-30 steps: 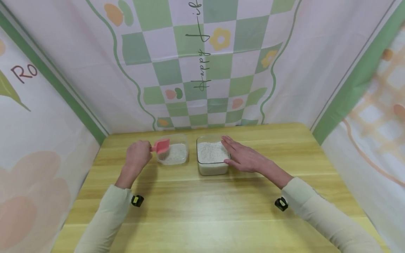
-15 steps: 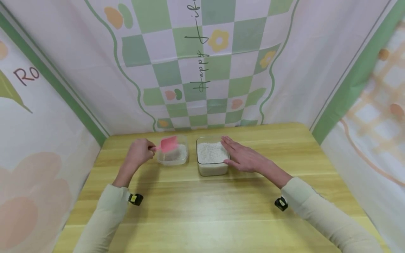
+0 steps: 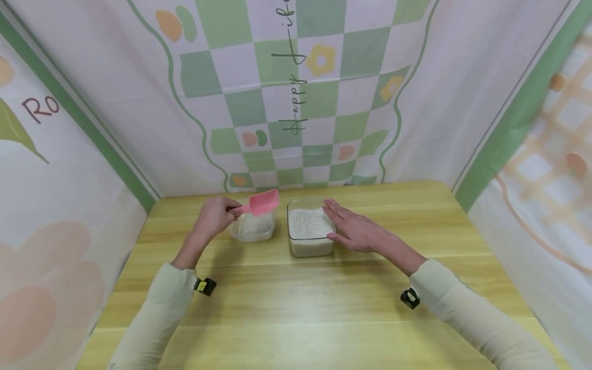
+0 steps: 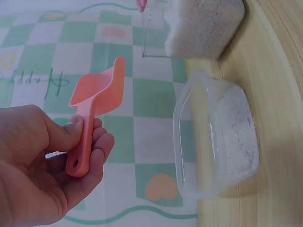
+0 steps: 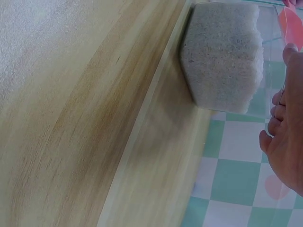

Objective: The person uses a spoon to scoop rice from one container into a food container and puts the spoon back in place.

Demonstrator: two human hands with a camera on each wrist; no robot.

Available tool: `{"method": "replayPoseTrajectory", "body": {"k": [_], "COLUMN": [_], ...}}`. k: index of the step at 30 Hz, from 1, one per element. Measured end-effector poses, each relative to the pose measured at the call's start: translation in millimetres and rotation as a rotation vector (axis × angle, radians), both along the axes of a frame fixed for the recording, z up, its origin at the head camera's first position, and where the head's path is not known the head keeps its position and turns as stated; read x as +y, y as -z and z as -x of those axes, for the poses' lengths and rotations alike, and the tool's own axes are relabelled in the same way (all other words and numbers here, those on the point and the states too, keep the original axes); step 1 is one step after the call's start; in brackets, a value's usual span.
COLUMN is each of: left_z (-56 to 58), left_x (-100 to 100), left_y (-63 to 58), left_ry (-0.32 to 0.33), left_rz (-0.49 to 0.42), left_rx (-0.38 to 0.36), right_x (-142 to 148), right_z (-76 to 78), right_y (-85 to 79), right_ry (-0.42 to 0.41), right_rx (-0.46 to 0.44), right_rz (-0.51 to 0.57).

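Observation:
My left hand (image 3: 215,217) pinches the handle of a pink scoop (image 3: 264,202) between thumb and fingers. The scoop is raised above the left container, and I see no grains in its bowl. Below it stands a small clear plastic container (image 4: 196,184) with a layer of white grains (image 4: 240,135) that look like rice. To its right, a deeper clear square container (image 3: 312,250) is filled high with the same rice (image 3: 309,222). My right hand (image 3: 359,232) rests on this container's right rim, fingers extended, thumb near the front corner. In the right wrist view the fingertips touch the rim.
Both containers stand near the back edge of a wooden table (image 3: 296,313), a small gap between them. A checked green and white cloth (image 3: 319,97) hangs right behind the table. More cloth hangs at both sides.
My left hand has carried the scoop rightward and up, from the left container's left side to above its back right corner, turning the bowl. My right hand has stayed on the rim.

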State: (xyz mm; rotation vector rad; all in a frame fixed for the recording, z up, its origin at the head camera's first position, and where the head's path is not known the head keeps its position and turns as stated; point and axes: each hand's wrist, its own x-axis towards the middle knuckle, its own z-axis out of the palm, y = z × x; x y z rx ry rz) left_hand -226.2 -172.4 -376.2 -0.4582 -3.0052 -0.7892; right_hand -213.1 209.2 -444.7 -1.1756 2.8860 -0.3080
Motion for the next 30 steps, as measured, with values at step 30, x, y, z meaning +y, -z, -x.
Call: {"method": "replayPoseTrajectory", "body": {"k": [30], "left_z": [-6.9], "left_x": [90], "left_y": [-22.7], "left_ry": [0.157], "left_rz": [0.500], "left_rx": [0.328], "right_x": [1], "right_z": [2.6], "right_y": [3.4], "right_ry": [0.021], "right_rx": [-0.031], "right_rz": [0.008]}}
